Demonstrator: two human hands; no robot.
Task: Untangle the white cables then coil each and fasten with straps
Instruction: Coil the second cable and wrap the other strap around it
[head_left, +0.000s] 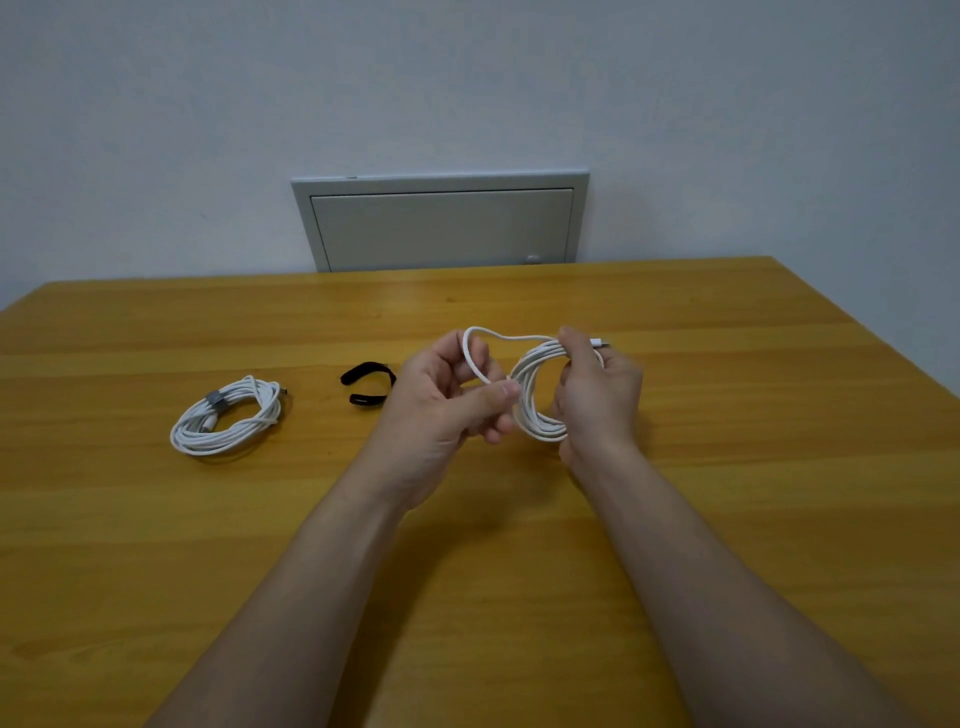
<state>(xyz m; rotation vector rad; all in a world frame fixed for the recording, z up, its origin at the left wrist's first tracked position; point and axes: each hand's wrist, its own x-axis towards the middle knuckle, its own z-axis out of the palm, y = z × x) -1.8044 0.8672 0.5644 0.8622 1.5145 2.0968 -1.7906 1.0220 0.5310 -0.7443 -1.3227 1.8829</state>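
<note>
Holding the coil (530, 402) above the tabletop (727, 374), between both hands. Your right hand (597, 400) has its fingers wrapped round the bundled turns at the top, with the plug (600, 343) poking out past them. Your left hand (441, 415) pinches the last loose loop.

Judged light, limp and smooth-jacketed; the turns will likely spring apart if you slacken. Best hold: across all turns at one spot, which leaves room for a strap. Avoid tugging at the plug.

Count:
- White cables, two: the coil in hand, and a bound cable (234, 423) lying at left.
- Straps, two: a grey strap (214, 400) round that cable, and a black strap (366, 384) loose near your left hand.
</note>
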